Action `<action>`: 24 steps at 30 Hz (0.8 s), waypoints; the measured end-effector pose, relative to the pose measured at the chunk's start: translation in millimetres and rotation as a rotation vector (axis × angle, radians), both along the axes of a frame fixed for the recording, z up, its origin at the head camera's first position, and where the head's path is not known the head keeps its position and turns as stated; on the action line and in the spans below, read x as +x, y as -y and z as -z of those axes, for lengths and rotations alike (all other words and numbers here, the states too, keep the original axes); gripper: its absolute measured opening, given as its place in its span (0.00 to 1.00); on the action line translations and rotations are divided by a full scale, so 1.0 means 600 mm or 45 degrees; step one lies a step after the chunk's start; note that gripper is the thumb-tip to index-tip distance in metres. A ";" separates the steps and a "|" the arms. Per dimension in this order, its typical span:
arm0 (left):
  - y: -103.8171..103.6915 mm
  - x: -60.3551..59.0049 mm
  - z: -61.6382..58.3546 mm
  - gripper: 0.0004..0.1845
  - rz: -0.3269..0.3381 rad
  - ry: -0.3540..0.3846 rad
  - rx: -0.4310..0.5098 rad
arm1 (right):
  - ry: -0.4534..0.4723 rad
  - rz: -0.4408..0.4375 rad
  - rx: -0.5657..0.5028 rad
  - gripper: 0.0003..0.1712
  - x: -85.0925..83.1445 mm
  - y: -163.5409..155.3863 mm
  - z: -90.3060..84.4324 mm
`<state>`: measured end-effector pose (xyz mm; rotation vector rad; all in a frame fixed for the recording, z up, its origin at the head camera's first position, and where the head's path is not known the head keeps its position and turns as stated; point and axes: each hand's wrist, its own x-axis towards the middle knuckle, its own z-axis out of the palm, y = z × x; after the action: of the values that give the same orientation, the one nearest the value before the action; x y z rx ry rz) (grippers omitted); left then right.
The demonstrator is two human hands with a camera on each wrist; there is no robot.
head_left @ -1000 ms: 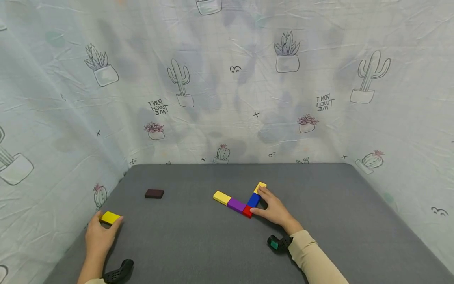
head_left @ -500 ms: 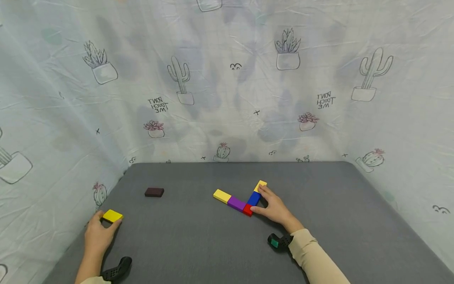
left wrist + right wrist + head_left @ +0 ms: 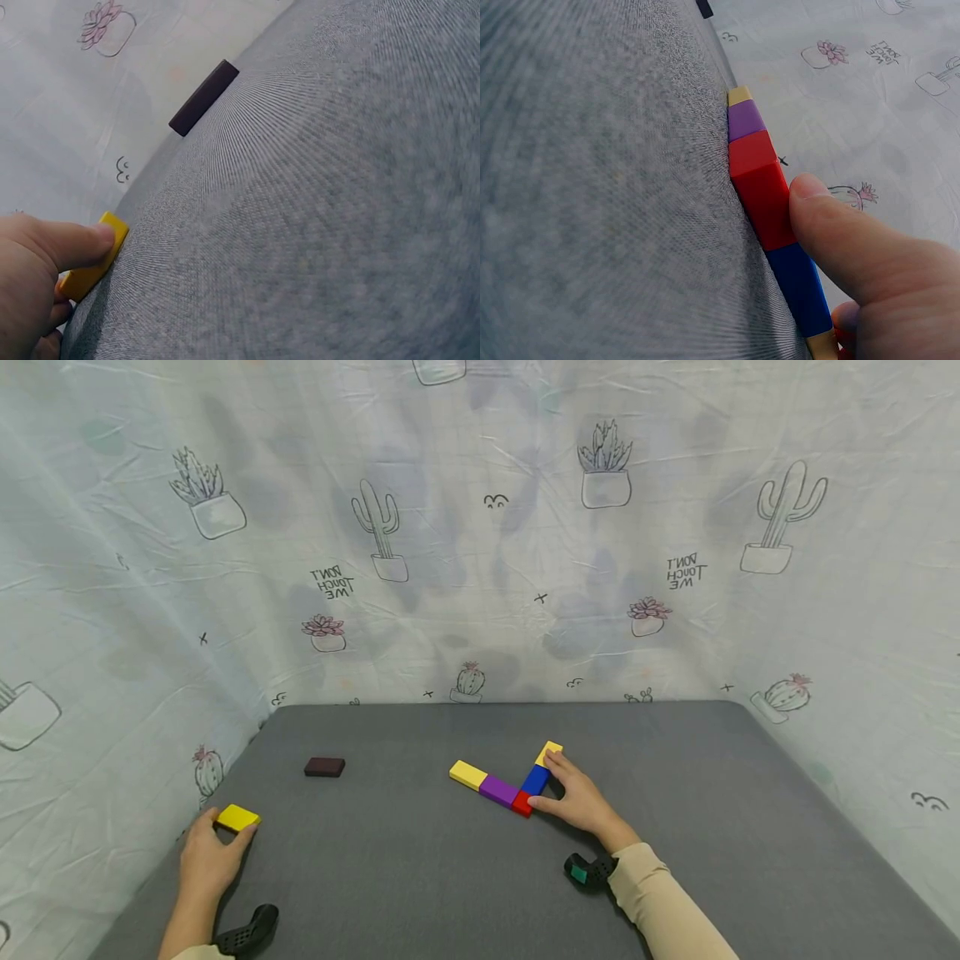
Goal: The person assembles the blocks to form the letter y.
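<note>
An L of flat blocks lies mid-table: yellow [image 3: 468,774], purple [image 3: 498,790], a red corner [image 3: 522,804], then blue [image 3: 536,780] and yellow [image 3: 550,752]. My right hand [image 3: 562,791] rests against the L's right side, thumb touching the red block [image 3: 761,187] and forefinger reaching the far yellow one. The right wrist view shows the thumb [image 3: 855,240] lying along the red and blue [image 3: 799,281] blocks. At the table's left edge, my left hand [image 3: 223,835] pinches a separate yellow block [image 3: 237,817] between thumb and fingers; the thumb [image 3: 75,244] sits on that block [image 3: 86,279].
A dark brown block [image 3: 325,767] lies alone at the back left, also in the left wrist view [image 3: 204,97]. The grey table [image 3: 420,877] is walled on three sides by a cactus-print cloth [image 3: 480,568]. Black wrist mounts [image 3: 585,870] sit by both forearms.
</note>
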<state>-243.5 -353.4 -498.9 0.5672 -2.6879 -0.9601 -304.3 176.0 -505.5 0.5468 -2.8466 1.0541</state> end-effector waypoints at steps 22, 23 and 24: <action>-0.015 0.005 -0.001 0.41 -0.088 -0.056 0.014 | -0.001 0.006 0.007 0.50 -0.002 -0.001 0.002; -0.014 0.006 -0.001 0.40 -0.088 -0.058 0.013 | 0.002 0.004 0.005 0.50 -0.001 -0.001 0.002; -0.014 0.007 -0.001 0.40 -0.087 -0.060 0.011 | 0.003 0.003 0.003 0.50 -0.001 -0.001 0.002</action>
<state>-239.6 -345.0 -498.3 0.6263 -2.6069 -0.9550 -305.1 176.5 -506.6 0.5430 -2.8505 1.0520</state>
